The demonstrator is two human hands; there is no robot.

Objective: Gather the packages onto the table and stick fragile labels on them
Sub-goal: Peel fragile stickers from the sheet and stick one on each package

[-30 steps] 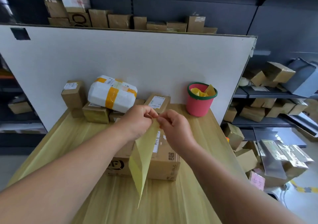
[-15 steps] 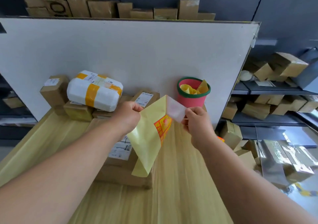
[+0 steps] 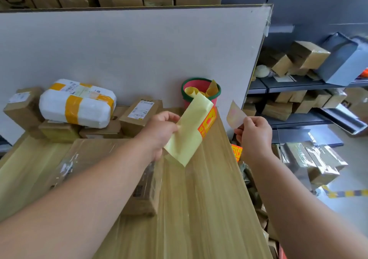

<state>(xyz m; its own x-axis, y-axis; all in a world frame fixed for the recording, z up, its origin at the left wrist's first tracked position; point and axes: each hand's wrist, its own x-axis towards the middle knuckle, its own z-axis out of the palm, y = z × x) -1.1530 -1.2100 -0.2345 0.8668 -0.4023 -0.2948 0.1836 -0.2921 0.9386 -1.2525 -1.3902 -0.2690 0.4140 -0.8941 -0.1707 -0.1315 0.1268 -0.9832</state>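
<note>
Left hand (image 3: 159,131) pinched yellow backing sheet (image 3: 185,139), red label (image 3: 208,123) showing on it. Right hand (image 3: 253,135) pinched peeled fragile label (image 3: 236,115) by corner, past table (image 3: 199,209) edge, apart from taped carton (image 3: 95,165). Risk, I judged: limp label curling, sticking to itself or to my fingers.

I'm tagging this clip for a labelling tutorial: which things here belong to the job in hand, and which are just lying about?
In the job: left hand, label sheet, right hand, peeled label, big cardboard box, white parcel.
Lying about: pink bucket of yellow scraps, shelf boxes to the right.
</note>
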